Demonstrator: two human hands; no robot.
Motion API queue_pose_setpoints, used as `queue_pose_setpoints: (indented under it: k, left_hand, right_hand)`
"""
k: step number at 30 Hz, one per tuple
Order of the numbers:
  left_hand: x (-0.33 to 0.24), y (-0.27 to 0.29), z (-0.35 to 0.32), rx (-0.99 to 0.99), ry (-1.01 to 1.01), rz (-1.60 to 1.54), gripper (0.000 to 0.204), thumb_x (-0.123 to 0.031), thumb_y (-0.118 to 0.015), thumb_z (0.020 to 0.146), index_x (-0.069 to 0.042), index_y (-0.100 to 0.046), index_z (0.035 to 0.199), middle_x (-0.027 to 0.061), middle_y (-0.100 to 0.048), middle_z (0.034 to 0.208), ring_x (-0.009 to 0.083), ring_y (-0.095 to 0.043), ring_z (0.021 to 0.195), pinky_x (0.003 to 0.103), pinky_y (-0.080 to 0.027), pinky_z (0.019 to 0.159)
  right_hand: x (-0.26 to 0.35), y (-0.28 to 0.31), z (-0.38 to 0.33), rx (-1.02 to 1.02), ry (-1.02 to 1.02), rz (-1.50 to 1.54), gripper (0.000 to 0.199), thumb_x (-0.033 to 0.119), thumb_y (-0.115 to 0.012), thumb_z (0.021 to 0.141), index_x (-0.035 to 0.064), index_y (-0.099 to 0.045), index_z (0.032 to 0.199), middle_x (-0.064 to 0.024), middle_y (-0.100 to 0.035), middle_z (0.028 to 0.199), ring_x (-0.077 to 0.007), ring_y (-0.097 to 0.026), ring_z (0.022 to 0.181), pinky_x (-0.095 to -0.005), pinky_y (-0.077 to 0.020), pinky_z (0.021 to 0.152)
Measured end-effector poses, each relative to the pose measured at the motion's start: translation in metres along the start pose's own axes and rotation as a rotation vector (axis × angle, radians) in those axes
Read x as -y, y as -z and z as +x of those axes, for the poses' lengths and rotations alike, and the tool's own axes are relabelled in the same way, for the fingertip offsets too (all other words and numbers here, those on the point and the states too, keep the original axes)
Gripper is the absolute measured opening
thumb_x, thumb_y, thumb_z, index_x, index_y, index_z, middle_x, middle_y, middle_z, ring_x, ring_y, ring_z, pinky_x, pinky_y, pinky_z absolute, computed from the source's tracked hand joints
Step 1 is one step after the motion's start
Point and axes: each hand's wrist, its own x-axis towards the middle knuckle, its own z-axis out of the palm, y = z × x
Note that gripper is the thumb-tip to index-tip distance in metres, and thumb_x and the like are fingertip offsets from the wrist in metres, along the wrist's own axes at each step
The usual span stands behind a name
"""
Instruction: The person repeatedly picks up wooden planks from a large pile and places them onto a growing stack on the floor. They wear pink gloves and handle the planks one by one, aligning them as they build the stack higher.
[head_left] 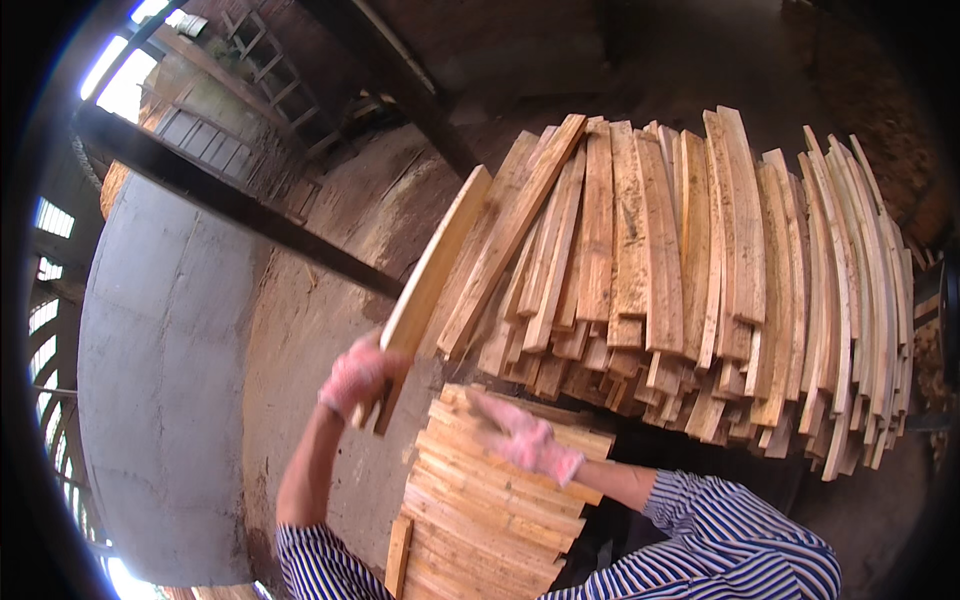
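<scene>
My left hand (360,378), in a pink-and-white glove, is closed round the lower part of a long wooden plank (440,258). The plank slants up and away, at the left edge of a large stack of planks (640,240). Below the left hand another narrow board end shows beside it, so it may hold more than one piece. My right hand (530,442), gloved alike, hovers over or touches a lower stack of planks (490,510); which of the two I cannot tell. Its fingers stretch out toward the left hand, partly smeared by motion, with nothing seen in them.
A dark beam (240,210) runs diagonally on the left, ending near the held plank. Beyond it curves a large grey wall (160,360). A short loose board (398,555) lies at the lower stack's left edge. A wooden ladder-like frame (270,65) stands at the far left.
</scene>
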Motion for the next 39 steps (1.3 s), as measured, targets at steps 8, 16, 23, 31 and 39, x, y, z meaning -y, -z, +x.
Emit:
queue_pose_setpoints:
  k: [8,16,23,31,39]
  left_hand:
    - [0.161,-0.166,-0.211,-0.398,0.066,0.201,0.092,-0.028,-0.082,0.077,-0.012,-0.032,0.152,0.0224,-0.069,0.11,0.036,-0.069,0.098,0.042,-0.056,0.086]
    - [0.289,-0.196,-0.225,-0.277,-0.32,-0.667,0.115,-0.044,-0.091,0.068,-0.003,-0.025,0.154,0.0181,-0.037,0.152,0.0315,-0.037,0.142,0.047,-0.033,0.117]
    - [0.303,-0.211,-0.156,-0.194,-0.165,-1.485,0.09,-0.064,-0.07,0.083,-0.004,-0.043,0.145,0.0175,-0.058,0.136,0.0305,-0.057,0.125,0.045,-0.047,0.108]
    - [0.295,-0.273,-0.09,-0.311,0.229,-1.599,0.109,-0.09,-0.046,0.077,-0.005,-0.035,0.145,0.0231,-0.041,0.147,0.0404,-0.05,0.127,0.055,-0.045,0.107]
    - [0.332,-0.365,-0.062,-0.32,0.487,-1.814,0.08,-0.076,-0.048,0.089,-0.006,-0.049,0.127,0.0143,-0.059,0.121,0.0347,-0.057,0.109,0.048,-0.048,0.093]
  right_hand:
    - [-0.06,-0.098,0.04,-0.037,0.138,0.382,0.066,0.011,-0.054,0.094,0.0014,-0.026,0.153,-0.0055,-0.058,0.109,-0.0124,-0.057,0.086,-0.0293,-0.055,0.066]
    - [-0.16,-0.149,-0.069,0.204,0.09,-0.325,0.096,0.044,-0.087,0.07,0.0052,-0.036,0.143,-0.0117,-0.057,0.118,-0.02,-0.055,0.096,-0.0306,-0.0488,0.081]
    - [-0.179,-0.131,-0.109,0.201,-0.452,-0.796,0.115,0.062,-0.078,0.073,0.0099,-0.02,0.158,-0.0176,-0.037,0.157,-0.028,-0.038,0.144,-0.0378,-0.0362,0.116]
    - [-0.138,0.011,-0.064,0.067,-0.126,-1.323,0.085,0.06,-0.06,0.088,0.0189,-0.032,0.157,-0.0114,-0.046,0.151,-0.0296,-0.05,0.132,-0.0362,-0.043,0.108]
    - [-0.214,0.097,0.016,0.207,-0.179,-1.447,0.058,0.035,-0.068,0.089,0.0301,-0.051,0.144,-0.0177,-0.037,0.156,-0.043,-0.036,0.141,-0.0503,-0.0287,0.117]
